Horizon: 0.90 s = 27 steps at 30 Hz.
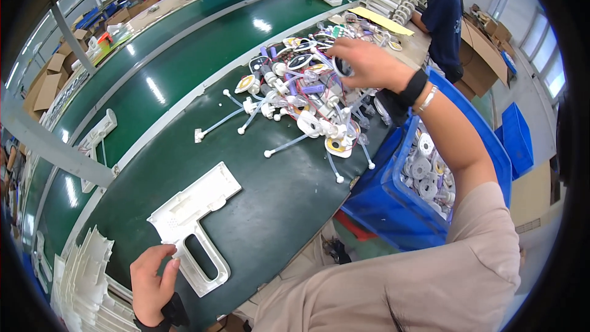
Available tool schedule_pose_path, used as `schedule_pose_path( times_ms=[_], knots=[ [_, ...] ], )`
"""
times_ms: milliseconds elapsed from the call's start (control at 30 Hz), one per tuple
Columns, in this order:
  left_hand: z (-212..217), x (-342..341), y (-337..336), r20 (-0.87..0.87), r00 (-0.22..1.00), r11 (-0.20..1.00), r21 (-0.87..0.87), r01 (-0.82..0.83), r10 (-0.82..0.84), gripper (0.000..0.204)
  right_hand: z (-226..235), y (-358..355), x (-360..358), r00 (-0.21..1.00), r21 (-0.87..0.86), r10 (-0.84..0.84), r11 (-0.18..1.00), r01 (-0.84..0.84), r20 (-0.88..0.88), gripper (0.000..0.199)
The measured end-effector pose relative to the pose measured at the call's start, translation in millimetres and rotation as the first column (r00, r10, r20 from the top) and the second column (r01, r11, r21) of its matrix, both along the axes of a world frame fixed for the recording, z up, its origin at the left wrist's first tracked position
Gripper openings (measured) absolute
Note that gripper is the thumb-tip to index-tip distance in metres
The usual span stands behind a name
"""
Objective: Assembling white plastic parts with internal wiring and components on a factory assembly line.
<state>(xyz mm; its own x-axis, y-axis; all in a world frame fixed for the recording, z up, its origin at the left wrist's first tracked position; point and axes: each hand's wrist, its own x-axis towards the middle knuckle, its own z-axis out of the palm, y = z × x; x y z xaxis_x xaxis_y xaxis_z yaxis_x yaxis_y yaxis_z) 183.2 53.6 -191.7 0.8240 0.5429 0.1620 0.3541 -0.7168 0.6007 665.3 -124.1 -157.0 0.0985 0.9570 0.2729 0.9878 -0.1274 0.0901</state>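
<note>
The white shell (184, 209) with the looped handle lies flat on the green-topped bench (270, 190) in front of you, toward your left. Your left grip (157, 280) is at its near-left edge, thumb and forefinger bent and a little apart; I cannot tell whether they pinch the rim or only rest against it. Keep that contact light, enough to stop the shell sliding or turning. Farther out, your right grip (369, 64) is curled over the heap of parts (295, 89), with a dark, white-rimmed piece (341, 66) at the fingertips; whether you have firm hold of it is hidden. The step looks like picking a part out. The heap is a tangle of thin wires, clear tubes and purple cylinders, so take the piece by its solid body, lift slowly, and free any snagged lead before drawing it across. Swing wide of the blue crate (381, 203) just beside the heap, since a trailing tube could catch its rim.
</note>
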Motion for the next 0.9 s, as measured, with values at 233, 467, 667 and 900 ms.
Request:
schedule_pose_path(
  times_ms=[233,467,667,900],
  knots=[
    [4.2,3.5,7.8,-0.003,1.0,1.0,0.011,0.012,-0.012,0.019,70.6,2.2,-22.8,0.971,0.337,0.235,0.912,-0.233,0.036,0.046],
    [26.2,31.0,6.6,0.049,0.989,0.988,0.068,0.138,-0.141,0.021,147.2,-20.0,-51.2,0.817,0.768,0.518,0.621,-0.156,-0.253,0.06],
    [64.5,67.7,13.4,0.49,0.853,0.981,0.037,0.189,-0.183,0.044,146.2,19.1,-124.5,0.534,0.843,0.793,0.478,-0.247,-0.293,0.048],
    [108.4,114.6,-3.2,0.549,0.667,0.843,0.479,0.243,-0.504,0.057,82.6,65.4,-199.5,0.163,0.578,0.686,0.698,-0.423,-0.709,0.057]
  ],
)
